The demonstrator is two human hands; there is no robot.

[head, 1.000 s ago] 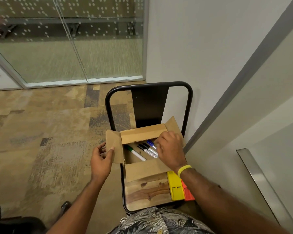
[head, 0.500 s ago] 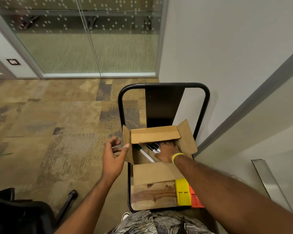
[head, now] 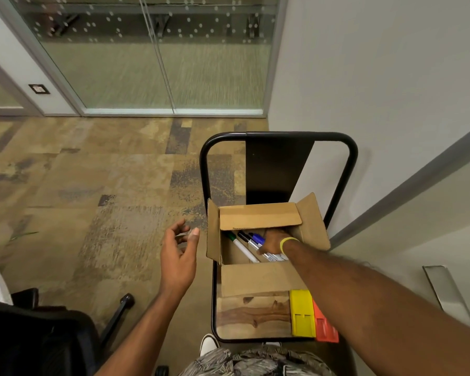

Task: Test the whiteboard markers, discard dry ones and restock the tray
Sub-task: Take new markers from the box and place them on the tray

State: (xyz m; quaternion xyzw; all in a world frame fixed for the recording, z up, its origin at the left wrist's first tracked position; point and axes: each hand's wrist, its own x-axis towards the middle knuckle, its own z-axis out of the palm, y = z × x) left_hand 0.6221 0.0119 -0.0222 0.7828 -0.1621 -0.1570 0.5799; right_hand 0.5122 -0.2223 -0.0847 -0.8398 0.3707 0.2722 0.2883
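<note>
Well to the left of the cardboard box, at the lower corner, stands a dark office chair. Just left of the box the left hand hovers in the air with fingers loosely spread, holding nothing and clear of the box's side flap. The box sits open on the wooden seat of a black-framed chair, and inside it lie the markers: a green-capped marker toward the left wall, with dark and blue-capped markers beside it. The right hand reaches down into the box's right half among them. Its fingers are hidden, so I cannot tell whether it grips one. In front of the box's right corner lie a yellow block and an orange block. Well to the right of the box a metal ledge, probably the tray, juts from the wall. The step looks like fetching fresh stock. Next, the hand needs a firm pinch on one barrel, lifted clear of the flaps.
</note>
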